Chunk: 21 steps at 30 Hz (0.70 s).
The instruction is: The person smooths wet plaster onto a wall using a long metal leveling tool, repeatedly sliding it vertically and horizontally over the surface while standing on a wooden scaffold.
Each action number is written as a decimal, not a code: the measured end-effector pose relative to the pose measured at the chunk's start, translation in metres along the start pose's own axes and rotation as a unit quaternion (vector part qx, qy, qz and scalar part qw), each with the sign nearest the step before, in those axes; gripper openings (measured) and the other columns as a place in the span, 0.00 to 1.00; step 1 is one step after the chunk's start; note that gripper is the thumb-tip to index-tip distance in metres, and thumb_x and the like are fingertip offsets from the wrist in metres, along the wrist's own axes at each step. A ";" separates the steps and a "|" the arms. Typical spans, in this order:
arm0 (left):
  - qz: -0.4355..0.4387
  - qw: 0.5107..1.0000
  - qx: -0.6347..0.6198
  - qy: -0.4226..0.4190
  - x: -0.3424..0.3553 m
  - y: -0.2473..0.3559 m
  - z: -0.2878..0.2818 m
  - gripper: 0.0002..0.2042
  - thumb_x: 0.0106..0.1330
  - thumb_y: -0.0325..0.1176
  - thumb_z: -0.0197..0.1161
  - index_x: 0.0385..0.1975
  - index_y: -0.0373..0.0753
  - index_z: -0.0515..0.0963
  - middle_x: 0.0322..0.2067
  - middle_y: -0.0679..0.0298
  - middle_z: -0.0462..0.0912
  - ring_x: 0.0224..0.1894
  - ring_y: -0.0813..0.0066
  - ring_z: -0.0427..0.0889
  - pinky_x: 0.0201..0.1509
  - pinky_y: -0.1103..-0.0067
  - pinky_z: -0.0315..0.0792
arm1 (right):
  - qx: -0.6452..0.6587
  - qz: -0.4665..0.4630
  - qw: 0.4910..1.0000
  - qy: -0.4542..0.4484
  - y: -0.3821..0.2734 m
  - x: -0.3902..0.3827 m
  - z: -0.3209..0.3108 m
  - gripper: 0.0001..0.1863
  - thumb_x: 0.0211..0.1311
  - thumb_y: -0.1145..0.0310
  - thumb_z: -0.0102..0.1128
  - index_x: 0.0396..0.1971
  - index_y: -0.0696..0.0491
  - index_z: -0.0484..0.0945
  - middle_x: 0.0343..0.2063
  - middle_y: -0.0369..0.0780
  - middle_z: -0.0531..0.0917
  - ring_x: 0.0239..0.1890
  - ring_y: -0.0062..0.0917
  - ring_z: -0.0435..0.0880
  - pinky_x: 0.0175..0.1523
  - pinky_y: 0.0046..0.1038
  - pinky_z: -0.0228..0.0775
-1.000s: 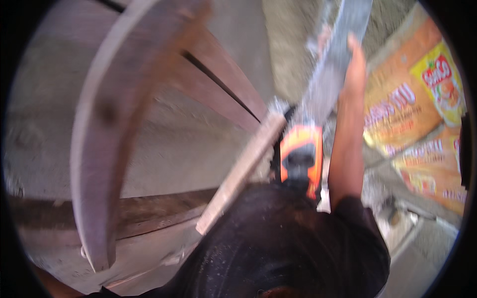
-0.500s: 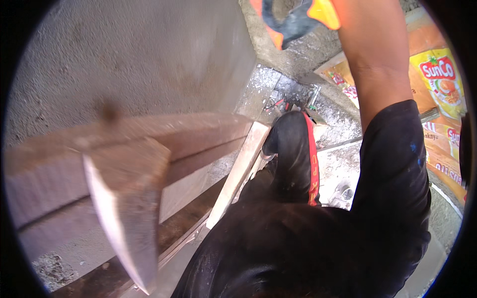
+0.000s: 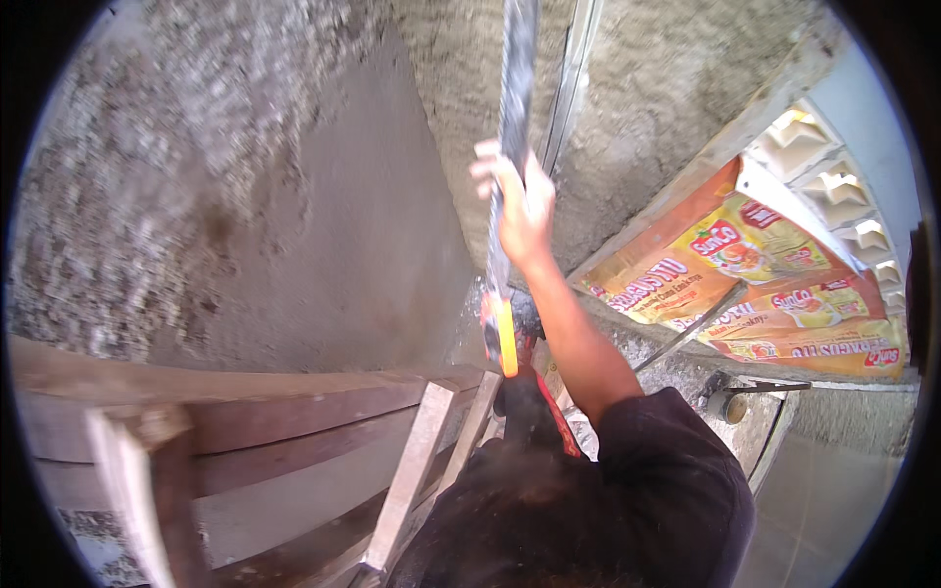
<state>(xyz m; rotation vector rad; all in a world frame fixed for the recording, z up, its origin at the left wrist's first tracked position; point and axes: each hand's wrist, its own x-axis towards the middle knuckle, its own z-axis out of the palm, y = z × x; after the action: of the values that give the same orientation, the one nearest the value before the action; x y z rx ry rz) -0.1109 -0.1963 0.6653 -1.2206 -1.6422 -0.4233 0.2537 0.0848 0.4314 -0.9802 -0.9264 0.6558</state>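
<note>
My right arm reaches up and away from a dark sleeve. At its end my right hand is closed around the blade of a handsaw, with fingertips showing on the blade's left side. The blade stands nearly upright in the picture and runs out of the top edge. Its orange, yellow and black handle points down toward my leg. Motion smears the fingers and blade a little. My left hand is not in view.
Wooden beams run along the left, with a short upright timber close by and a slanting plank. A partly plastered wall rises beyond. Right are an orange printed plastic sheet, a thin rod, vent blocks and a round container.
The view has swung up and right. The handsaw has turned: its handle, formerly at the top by my hand, now points down, and my right hand is on the blade.
</note>
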 end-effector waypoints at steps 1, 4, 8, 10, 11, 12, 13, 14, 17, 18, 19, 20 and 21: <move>0.024 0.998 0.003 -0.061 0.006 -0.004 -0.008 0.37 0.66 0.69 0.43 0.31 0.35 0.82 0.22 0.55 0.83 0.21 0.63 0.81 0.20 0.67 0.71 | -0.013 0.029 0.999 0.022 -0.015 -0.009 -0.003 0.13 0.69 0.66 0.49 0.41 0.60 0.78 0.37 0.38 0.82 0.29 0.17 0.78 0.36 0.20 0.71; 0.000 0.995 -0.008 -0.095 0.000 -0.002 -0.013 0.32 0.67 0.64 0.48 0.36 0.35 0.83 0.29 0.55 0.85 0.32 0.53 0.83 0.39 0.62 0.74 | -0.050 -0.028 0.996 0.072 -0.038 -0.026 -0.026 0.13 0.70 0.67 0.47 0.36 0.60 0.79 0.40 0.40 0.81 0.30 0.19 0.78 0.38 0.22 0.70; 0.016 0.984 -0.093 -0.152 0.012 -0.009 -0.017 0.24 0.66 0.56 0.58 0.36 0.36 0.82 0.32 0.53 0.83 0.33 0.51 0.81 0.38 0.63 0.74 | -0.057 0.007 0.989 0.139 -0.074 -0.035 -0.061 0.16 0.71 0.68 0.45 0.53 0.60 0.73 0.39 0.39 0.79 0.33 0.18 0.78 0.37 0.22 0.71; 0.026 0.976 -0.117 -0.180 0.017 -0.010 -0.018 0.24 0.65 0.55 0.60 0.36 0.35 0.82 0.32 0.54 0.83 0.33 0.52 0.81 0.38 0.63 0.74 | -0.046 0.006 0.986 0.157 -0.095 -0.030 -0.067 0.20 0.71 0.69 0.45 0.59 0.60 0.68 0.39 0.38 0.78 0.35 0.18 0.78 0.36 0.21 0.72; 0.031 0.974 -0.124 -0.187 0.017 -0.014 -0.018 0.24 0.65 0.55 0.60 0.36 0.35 0.82 0.32 0.54 0.83 0.32 0.52 0.81 0.37 0.63 0.74 | -0.049 0.001 0.987 0.153 -0.109 -0.027 -0.067 0.21 0.71 0.69 0.45 0.61 0.60 0.66 0.39 0.38 0.77 0.36 0.18 0.78 0.36 0.21 0.72; 0.025 0.966 -0.131 -0.219 0.021 -0.017 -0.020 0.24 0.65 0.55 0.61 0.36 0.35 0.82 0.31 0.54 0.82 0.32 0.52 0.80 0.36 0.64 0.73 | -0.051 -0.004 0.987 0.149 -0.121 -0.023 -0.066 0.23 0.72 0.69 0.45 0.63 0.60 0.65 0.39 0.38 0.77 0.36 0.18 0.78 0.36 0.21 0.72; 0.029 0.970 -0.127 -0.206 0.020 -0.016 -0.019 0.24 0.64 0.56 0.61 0.35 0.36 0.82 0.30 0.55 0.82 0.30 0.52 0.80 0.35 0.64 0.73 | -0.058 -0.013 0.987 0.150 -0.129 -0.019 -0.064 0.23 0.72 0.69 0.44 0.63 0.60 0.64 0.40 0.38 0.77 0.36 0.18 0.78 0.37 0.21 0.72; 0.020 0.969 -0.126 -0.210 0.023 -0.014 -0.022 0.24 0.64 0.56 0.61 0.34 0.36 0.82 0.29 0.55 0.82 0.30 0.52 0.79 0.34 0.64 0.72 | -0.065 -0.021 0.986 0.150 -0.135 -0.015 -0.061 0.23 0.72 0.69 0.44 0.63 0.60 0.64 0.40 0.38 0.77 0.36 0.18 0.78 0.37 0.21 0.71; 0.000 0.969 -0.133 -0.207 0.032 -0.004 -0.027 0.24 0.63 0.56 0.62 0.34 0.36 0.81 0.28 0.55 0.81 0.29 0.53 0.79 0.34 0.64 0.72 | -0.079 -0.040 0.987 0.133 -0.149 -0.004 -0.052 0.25 0.72 0.67 0.42 0.65 0.60 0.62 0.40 0.39 0.78 0.35 0.18 0.78 0.36 0.21 0.72; -0.005 0.969 -0.136 -0.204 0.033 -0.004 -0.028 0.24 0.63 0.56 0.62 0.34 0.36 0.81 0.28 0.55 0.81 0.29 0.53 0.79 0.34 0.64 0.72 | -0.084 -0.044 0.987 0.128 -0.151 -0.004 -0.050 0.25 0.73 0.66 0.41 0.65 0.60 0.62 0.40 0.40 0.78 0.35 0.18 0.78 0.36 0.21 0.73; 0.000 0.967 -0.136 -0.215 0.033 -0.004 -0.029 0.23 0.63 0.55 0.63 0.34 0.36 0.81 0.29 0.56 0.81 0.30 0.54 0.79 0.34 0.64 0.72 | -0.088 -0.053 0.987 0.122 -0.154 -0.001 -0.049 0.26 0.73 0.65 0.41 0.66 0.61 0.62 0.40 0.40 0.78 0.34 0.18 0.79 0.35 0.21 0.73; 0.005 0.965 -0.136 -0.226 0.035 -0.006 -0.031 0.23 0.62 0.55 0.63 0.35 0.36 0.80 0.29 0.56 0.81 0.30 0.54 0.79 0.34 0.64 0.72 | -0.088 -0.065 0.987 0.118 -0.155 -0.001 -0.045 0.26 0.73 0.63 0.40 0.66 0.60 0.61 0.39 0.40 0.78 0.34 0.19 0.79 0.36 0.21 0.74; 0.010 0.962 -0.135 -0.237 0.037 -0.007 -0.033 0.23 0.62 0.55 0.64 0.35 0.35 0.80 0.29 0.56 0.81 0.31 0.55 0.79 0.34 0.64 0.73 | -0.078 -0.066 0.987 0.121 -0.158 0.000 -0.042 0.26 0.73 0.63 0.40 0.66 0.61 0.61 0.38 0.40 0.78 0.34 0.19 0.79 0.36 0.22 0.74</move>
<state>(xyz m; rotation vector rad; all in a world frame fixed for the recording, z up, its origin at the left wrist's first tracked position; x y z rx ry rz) -0.0996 -0.2049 0.7129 -1.6344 -2.0198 -0.3668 0.3004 0.0005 0.5631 -1.1006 -0.8280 0.3465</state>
